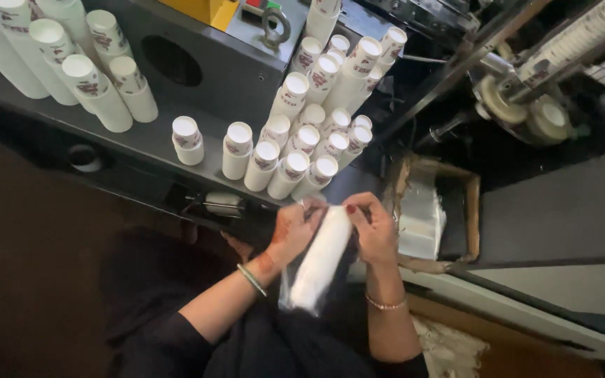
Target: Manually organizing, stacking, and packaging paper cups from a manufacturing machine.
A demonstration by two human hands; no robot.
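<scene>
Left hand (294,231) and right hand (374,229) both grip the upper end of a long white paper-cup stack in a clear plastic sleeve (318,262), fingers closed on it. Its long axis slopes from the fingertips down toward the body, between both wrists. Upturned white paper cup stacks (295,150) stand just beyond the fingers.

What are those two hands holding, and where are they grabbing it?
Both hands hold a stack of white paper cups in a clear plastic bag. The left hand and the right hand grip its upper end, one on each side.
</scene>
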